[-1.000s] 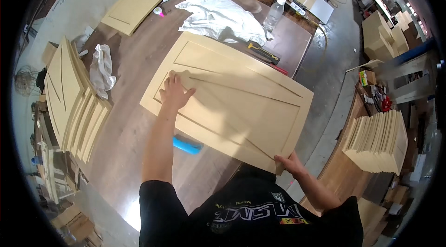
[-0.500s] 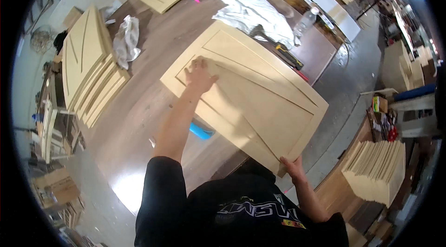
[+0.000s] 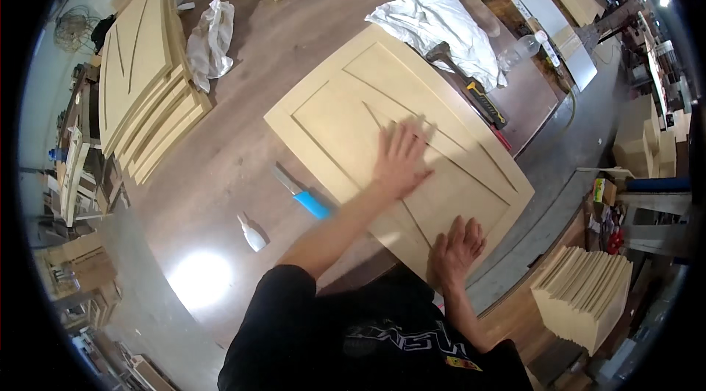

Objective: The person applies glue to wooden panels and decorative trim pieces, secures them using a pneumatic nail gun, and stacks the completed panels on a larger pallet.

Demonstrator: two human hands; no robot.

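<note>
Taking the clock from the panel's centre, with twelve pointing away from you, the cream panel [image 3: 357, 133] lies directly in front of you on the brown table [image 3: 191, 148], grooved face up, its four o'clock end reaching past the table edge. Your left hand [image 3: 401, 159] is over the middle of that face, fingers fanned apart and blurred at the tips; you cannot tell from this view how firmly it touches. Your right hand [image 3: 457, 250] rests at five o'clock, near the end closest to you, fingers slightly bent with narrow gaps between them; whether the thumb hooks the edge, you cannot tell.

Just off the panel between one and two o'clock lies a hammer [image 3: 462, 76] with a black-and-yellow grip. A crumpled white cloth [image 3: 434, 16] spreads between twelve and one, and a clear bottle [image 3: 519, 52] lies at two. At eight o'clock you have a blue-handled blade [image 3: 310, 204], with a small white squeeze bottle [image 3: 254, 236] farther out. A plastic bag [image 3: 212, 45] sits at ten, against stacked panels [image 3: 136, 67].
</note>
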